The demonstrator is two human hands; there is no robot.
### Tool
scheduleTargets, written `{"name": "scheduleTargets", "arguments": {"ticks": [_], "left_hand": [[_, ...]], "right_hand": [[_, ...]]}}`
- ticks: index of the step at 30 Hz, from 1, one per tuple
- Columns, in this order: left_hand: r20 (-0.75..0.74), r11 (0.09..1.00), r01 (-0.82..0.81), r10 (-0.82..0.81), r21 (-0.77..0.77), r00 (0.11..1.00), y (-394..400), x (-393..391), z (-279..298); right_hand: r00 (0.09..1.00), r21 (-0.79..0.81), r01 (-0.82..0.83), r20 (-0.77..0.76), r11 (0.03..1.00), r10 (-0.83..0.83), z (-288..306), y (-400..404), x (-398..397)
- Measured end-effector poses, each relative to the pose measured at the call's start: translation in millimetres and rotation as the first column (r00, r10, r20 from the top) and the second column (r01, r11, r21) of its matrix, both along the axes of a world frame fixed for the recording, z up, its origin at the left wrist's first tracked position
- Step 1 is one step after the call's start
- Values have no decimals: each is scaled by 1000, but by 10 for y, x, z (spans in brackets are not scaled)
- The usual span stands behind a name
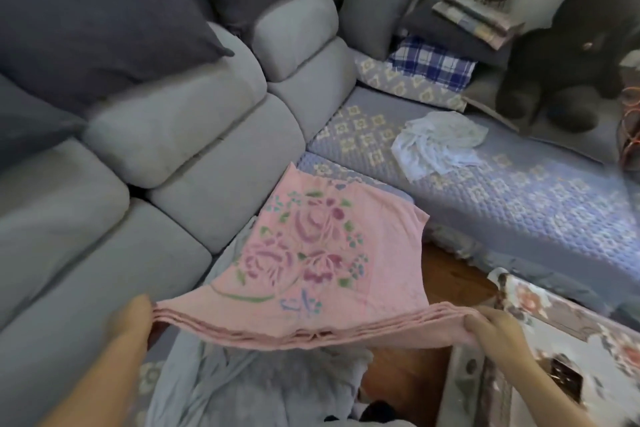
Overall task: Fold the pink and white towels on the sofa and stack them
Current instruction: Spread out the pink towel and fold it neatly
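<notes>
Cushions of dark grey are seen at far left, propped against the back of the grey sofa, whose padded seats fill the left half of the view. Low at left, the left hand is raised from the bottom edge; its fingers are curled round the near left corner of the pink towel, whose layered edge is gathered in that grip. The pink towel, printed with purple roses and green leaves, is held stretched between both hands, its far end lying toward the sofa seat and its stacked near edges showing several folds. Beneath it a pale grey cloth is spread, and brown wooden floor is visible to the right of that cloth. Further right, the white towel lies crumpled and unfolded on the lilac quilted cover of the adjoining seat, well apart from the pink one. Behind it a blue checked cloth and folded items are piled in the corner. At lower right, the right hand pinches the towel's near right corner, fingers closed on the fabric. A floral-patterned surface lies beside that hand, and a dark plush toy is seated at far right.
</notes>
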State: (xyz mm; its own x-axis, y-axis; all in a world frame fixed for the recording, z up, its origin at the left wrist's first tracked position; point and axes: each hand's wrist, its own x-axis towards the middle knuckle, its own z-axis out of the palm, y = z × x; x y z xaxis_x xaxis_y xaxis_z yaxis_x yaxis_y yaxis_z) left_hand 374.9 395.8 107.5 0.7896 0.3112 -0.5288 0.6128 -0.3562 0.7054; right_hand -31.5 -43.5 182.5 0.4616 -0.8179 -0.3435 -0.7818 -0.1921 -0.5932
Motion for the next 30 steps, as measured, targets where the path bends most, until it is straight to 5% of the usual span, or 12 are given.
{"name": "scheduleTargets", "arguments": {"ticks": [7, 11, 14, 21, 30], "left_hand": [[-190, 925, 56, -136, -377, 972, -588, 71, 528], [-32, 836, 272, -326, -477, 945, -1075, 282, 721], [130, 799, 425, -411, -425, 903, -1561, 573, 758], [213, 868, 425, -378, -257, 901, -3135, 1416, 540], [132, 941, 335, -339, 55, 931, -5054, 2996, -1428]], "right_hand": [[975, 52, -59, -213, 997, 69, -60, -235, 324], [975, 2, 61, -212, 998, -59, -64, -578, 471], [971, -47, 92, -215, 995, -100, -11, -927, 640], [956, -73, 164, -235, 984, -177, -533, -2156, 1373], [923, -16, 149, -357, 989, -145, -2408, -4063, 2992]]}}
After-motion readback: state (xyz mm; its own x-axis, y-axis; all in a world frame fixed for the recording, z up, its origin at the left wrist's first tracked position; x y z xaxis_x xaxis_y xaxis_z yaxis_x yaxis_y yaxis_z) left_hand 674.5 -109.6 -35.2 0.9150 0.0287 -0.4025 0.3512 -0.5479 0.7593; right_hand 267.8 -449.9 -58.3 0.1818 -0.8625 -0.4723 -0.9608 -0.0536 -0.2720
